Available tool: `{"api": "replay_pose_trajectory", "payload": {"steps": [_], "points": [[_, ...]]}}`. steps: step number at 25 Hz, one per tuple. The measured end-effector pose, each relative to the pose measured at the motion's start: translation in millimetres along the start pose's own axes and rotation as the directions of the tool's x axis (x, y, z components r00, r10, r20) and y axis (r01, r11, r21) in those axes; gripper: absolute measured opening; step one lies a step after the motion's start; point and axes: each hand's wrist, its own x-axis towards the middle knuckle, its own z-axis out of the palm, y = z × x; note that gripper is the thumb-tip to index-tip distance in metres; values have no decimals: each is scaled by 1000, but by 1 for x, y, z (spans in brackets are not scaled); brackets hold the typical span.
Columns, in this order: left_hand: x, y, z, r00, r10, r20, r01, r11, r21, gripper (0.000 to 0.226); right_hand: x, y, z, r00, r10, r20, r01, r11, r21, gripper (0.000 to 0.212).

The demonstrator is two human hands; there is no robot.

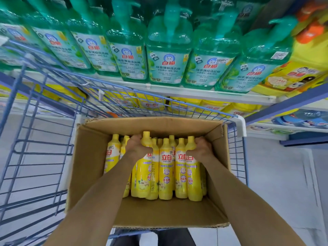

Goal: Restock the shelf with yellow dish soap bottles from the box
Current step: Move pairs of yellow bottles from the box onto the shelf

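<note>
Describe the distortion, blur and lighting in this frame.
Head view: the wide lens bows the shelf edge and fans the green bottles outward; corners blur; yellow bottles, box, left hand and right hand are sharp under even light, no harsh shadows.

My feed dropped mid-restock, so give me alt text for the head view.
The left hand grips a yellow bottle and the right hand grips a second bottle, both upright among others in an open box in a blue wire cart. Ahead, green pump bottles fill a shelf, with yellow stock below.
</note>
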Motion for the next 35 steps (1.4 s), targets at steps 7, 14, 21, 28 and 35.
{"api": "replay_pose_trajectory", "payload": {"steps": [7,14,21,28,35], "points": [[-64,28,-65,980,199,-34,-200,977,-68,89,-69,-43,-66,938,-343,43,346,925,-160,71],[-126,100,-174,865,488,-117,-501,855,-137,60,-149,-122,-146,841,-507,-187,513,858,-17,51],[-203,167,-303,650,683,-333,-729,684,-21,54,-250,-224,-231,647,-649,-400,693,719,-45,52],[-264,222,-410,448,742,-499,-844,536,39,57,-328,-288,-307,431,-680,-594,845,535,1,37],[-286,278,-462,374,745,-553,-859,502,95,50,-348,-335,-373,302,-681,-667,905,425,-25,52]]}}
